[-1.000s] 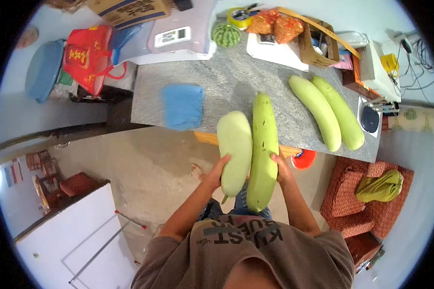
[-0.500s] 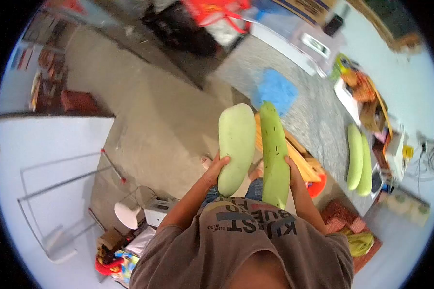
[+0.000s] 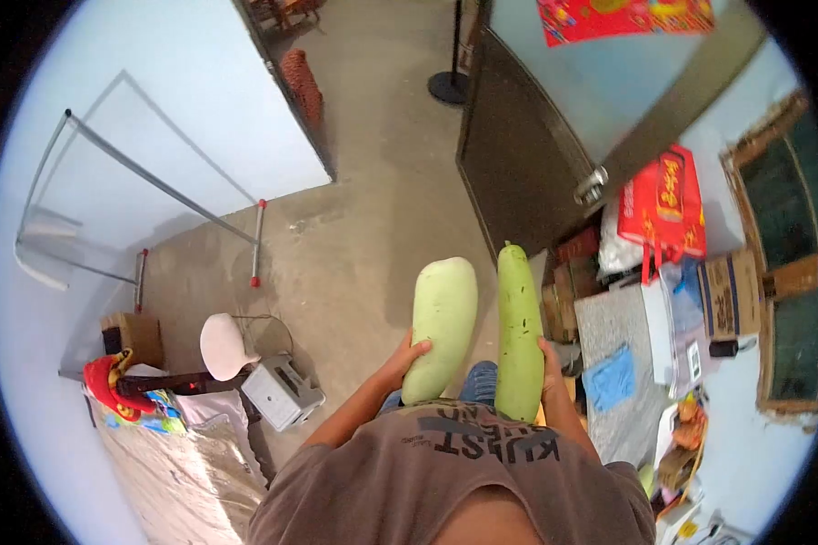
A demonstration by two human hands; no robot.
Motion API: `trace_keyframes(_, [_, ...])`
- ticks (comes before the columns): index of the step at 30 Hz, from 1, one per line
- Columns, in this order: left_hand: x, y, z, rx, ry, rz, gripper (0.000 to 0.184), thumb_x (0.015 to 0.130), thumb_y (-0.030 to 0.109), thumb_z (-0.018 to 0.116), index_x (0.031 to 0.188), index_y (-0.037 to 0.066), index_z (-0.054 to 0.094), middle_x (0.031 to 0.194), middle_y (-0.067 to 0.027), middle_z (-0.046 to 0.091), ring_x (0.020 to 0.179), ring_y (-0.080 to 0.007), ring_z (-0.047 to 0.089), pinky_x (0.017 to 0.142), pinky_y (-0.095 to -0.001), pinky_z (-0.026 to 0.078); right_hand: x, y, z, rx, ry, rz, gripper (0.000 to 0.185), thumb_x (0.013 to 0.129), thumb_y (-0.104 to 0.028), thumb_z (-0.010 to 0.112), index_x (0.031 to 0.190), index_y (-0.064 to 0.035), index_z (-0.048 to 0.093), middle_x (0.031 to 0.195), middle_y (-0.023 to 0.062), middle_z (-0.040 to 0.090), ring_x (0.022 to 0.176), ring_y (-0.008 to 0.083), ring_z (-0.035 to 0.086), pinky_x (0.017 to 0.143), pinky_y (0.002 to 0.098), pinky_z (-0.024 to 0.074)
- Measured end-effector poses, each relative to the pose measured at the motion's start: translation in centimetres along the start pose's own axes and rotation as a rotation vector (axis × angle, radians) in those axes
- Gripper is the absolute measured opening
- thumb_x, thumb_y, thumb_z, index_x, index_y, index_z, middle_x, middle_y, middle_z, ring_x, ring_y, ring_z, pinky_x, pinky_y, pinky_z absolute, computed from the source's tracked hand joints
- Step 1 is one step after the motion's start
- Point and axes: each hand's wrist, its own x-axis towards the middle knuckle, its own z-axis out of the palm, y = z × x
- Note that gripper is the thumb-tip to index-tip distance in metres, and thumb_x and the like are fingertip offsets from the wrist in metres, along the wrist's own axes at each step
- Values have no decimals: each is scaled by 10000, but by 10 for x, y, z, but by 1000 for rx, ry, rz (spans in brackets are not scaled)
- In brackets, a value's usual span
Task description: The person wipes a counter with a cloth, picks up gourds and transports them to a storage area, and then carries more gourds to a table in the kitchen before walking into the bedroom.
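Floor (image 3: 373, 218) filled the upper middle of the frame. Below it, at the centre, the left hand (image 3: 404, 361) gripped the pale gourd (image 3: 443, 318), thumb against its side. Just to the right, the right hand (image 3: 551, 365) held the slimmer green gourd (image 3: 519, 327), a narrow gap between the two. Both pointed toward the top. At right, a blue sheet (image 3: 609, 378) lay on the grey table (image 3: 620, 318); a red bag (image 3: 671, 204) showed at upper right.
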Motion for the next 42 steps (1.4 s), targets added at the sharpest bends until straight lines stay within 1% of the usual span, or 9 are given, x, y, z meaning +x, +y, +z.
trace_keyframes(9, [110, 94, -51, -294, 282, -30, 711, 806, 466, 537, 1322, 41, 295, 1232, -148, 460, 1091, -244, 485, 889, -380, 428, 190, -113, 117, -247, -54, 41, 591, 734, -457, 591, 1126, -19, 528, 1018, 141, 592, 861, 245, 577, 740, 365, 469])
trace_keyframes(12, [137, 151, -56, -297, 359, -17, 682, 827, 492, 488, 1305, 32, 332, 1211, -150, 487, 1068, -253, 509, 883, -389, 434, 247, -156, 162, -181, -467, 210, 553, 779, -399, 569, 1162, -10, 481, 1023, 151, 587, 902, 267, 581, 771, 382, 485])
trace_keyframes(14, [165, 183, -69, -277, 380, 54, 667, 836, 498, 468, 1296, 29, 350, 1202, -151, 499, 1057, -258, 519, 881, -392, 436, 308, -165, 173, -223, -254, 107, 555, 781, -403, 566, 1159, -3, 488, 1012, 154, 595, 895, 259, 581, 773, 378, 484])
trace_keyframes(17, [201, 218, -85, -430, 484, 36, 653, 846, 496, 459, 1298, 36, 355, 1211, -146, 499, 1052, -266, 522, 877, -389, 440, 372, -193, 199, -190, -284, 179, 540, 785, -406, 561, 1138, -1, 504, 1002, 147, 595, 888, 247, 581, 778, 374, 479])
trace_keyframes(24, [304, 320, -173, -581, 358, 220, 657, 844, 524, 439, 1270, 25, 397, 1189, -157, 516, 1028, -276, 539, 870, -391, 447, 515, -254, 316, -170, -324, 115, 507, 809, -395, 522, 1138, -9, 506, 1001, 134, 591, 885, 247, 578, 775, 376, 473])
trace_keyframes(26, [344, 359, -203, -528, 443, 280, 783, 772, 616, 443, 1254, 0, 395, 1095, -236, 535, 914, -366, 573, 770, -464, 489, 542, -272, 368, -220, -181, 74, 515, 822, -426, 484, 1130, -13, 505, 1003, 127, 589, 879, 251, 577, 773, 375, 475])
trace_keyframes(29, [402, 410, -249, -558, 373, 370, 653, 849, 517, 424, 1270, 19, 392, 1179, -171, 518, 1009, -291, 548, 846, -413, 462, 599, -282, 431, -85, -234, -82, 515, 827, -458, 452, 1108, -31, 517, 981, 118, 593, 866, 253, 578, 762, 379, 479])
trace_keyframes(32, [446, 490, -265, -645, 243, 204, 656, 844, 517, 429, 1276, 26, 386, 1179, -172, 518, 1009, -296, 547, 847, -423, 460, 654, -309, 481, -80, -152, -19, 508, 825, -467, 451, 1106, -49, 516, 977, 116, 592, 869, 255, 579, 753, 393, 483])
trace_keyframes(42, [597, 702, -329, -507, 263, 218, 762, 803, 615, 377, 1264, 9, 380, 1078, -232, 545, 911, -335, 590, 738, -425, 512, 800, -375, 605, 199, -384, -54, 699, 847, -602, 251, 1231, -47, 431, 1068, 214, 556, 871, 323, 584, 689, 419, 509])
